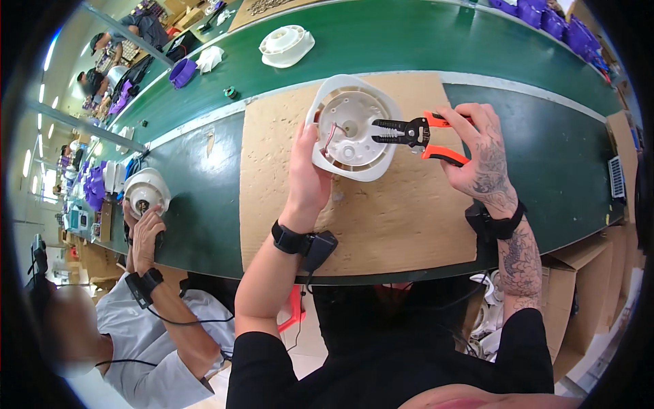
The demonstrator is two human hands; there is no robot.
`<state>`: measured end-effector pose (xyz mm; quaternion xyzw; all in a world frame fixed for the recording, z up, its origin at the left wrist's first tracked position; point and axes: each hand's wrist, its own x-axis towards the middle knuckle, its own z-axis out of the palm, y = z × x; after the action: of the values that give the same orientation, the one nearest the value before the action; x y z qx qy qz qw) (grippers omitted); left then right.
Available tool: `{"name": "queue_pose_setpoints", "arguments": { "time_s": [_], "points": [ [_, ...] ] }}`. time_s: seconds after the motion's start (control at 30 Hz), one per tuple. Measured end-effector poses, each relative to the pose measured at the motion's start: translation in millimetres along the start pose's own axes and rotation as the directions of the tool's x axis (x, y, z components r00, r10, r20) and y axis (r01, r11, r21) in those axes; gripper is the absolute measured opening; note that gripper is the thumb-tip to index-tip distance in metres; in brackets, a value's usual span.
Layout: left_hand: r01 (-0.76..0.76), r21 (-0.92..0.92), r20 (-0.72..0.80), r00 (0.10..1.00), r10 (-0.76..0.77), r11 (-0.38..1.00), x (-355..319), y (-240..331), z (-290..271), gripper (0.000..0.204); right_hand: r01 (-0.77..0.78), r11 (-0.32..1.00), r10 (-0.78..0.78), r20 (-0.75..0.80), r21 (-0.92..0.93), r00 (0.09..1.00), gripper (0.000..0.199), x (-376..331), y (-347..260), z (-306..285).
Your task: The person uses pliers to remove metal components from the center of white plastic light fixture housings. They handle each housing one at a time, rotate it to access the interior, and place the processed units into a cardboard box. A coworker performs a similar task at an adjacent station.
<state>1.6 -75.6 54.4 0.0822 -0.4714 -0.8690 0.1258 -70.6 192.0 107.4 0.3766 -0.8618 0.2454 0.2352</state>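
Observation:
My left hand [308,167] grips the left edge of a white plastic housing [360,109], a round bowl with a squarish rim. The housing is tilted so its hollow inside shows. Thin reddish and white wires [330,139] come out near its centre. My right hand [484,153] is closed round the orange handles of a wire stripper [413,132] with black notched jaws. Those jaws are parted and point left over the housing's inside, a short way right of the wires. Whether they touch the housing, I cannot tell.
Under my hands lies a cardboard sheet [402,225] on the green bench. Another white housing [287,46] rests farther back, and a small wire spool [231,92] lies to the left. At left, a co-worker's hands [144,235] hold a similar housing [145,189]. Cardboard boxes [579,293] stand lower right.

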Motion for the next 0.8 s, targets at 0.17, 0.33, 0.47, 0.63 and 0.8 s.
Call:
{"name": "queue_pose_setpoints", "arguments": {
  "time_s": [0.17,0.33,0.47,0.63,0.8],
  "points": [
    [-0.11,0.094,0.005,0.994,0.11,0.989,-4,-1,2,0.042,-0.043,0.987,0.051,-0.048,0.154,0.998,0.064,0,-7,7],
    [-0.392,0.499,0.287,0.916,0.28,0.773,-7,3,1,0.054,-0.488,0.367,0.468,0.295,0.792,0.833,0.044,-11,12,19],
    [-0.691,0.625,0.634,0.721,0.28,0.363,-16,8,8,0.063,-0.5,-0.554,0.343,0.73,0.665,0.592,0.036,-8,14,24],
    [-0.58,0.749,0.623,0.781,-0.042,0.322,-22,10,27,0.078,-0.618,-0.282,0.479,0.666,0.734,0.572,0.038,-11,15,33],
    [0.051,0.34,-0.016,0.999,-0.048,0.939,-12,-11,17,0.051,-0.707,0.035,0.445,0.622,0.706,0.644,0.052,-13,-2,23]
  ]
}}
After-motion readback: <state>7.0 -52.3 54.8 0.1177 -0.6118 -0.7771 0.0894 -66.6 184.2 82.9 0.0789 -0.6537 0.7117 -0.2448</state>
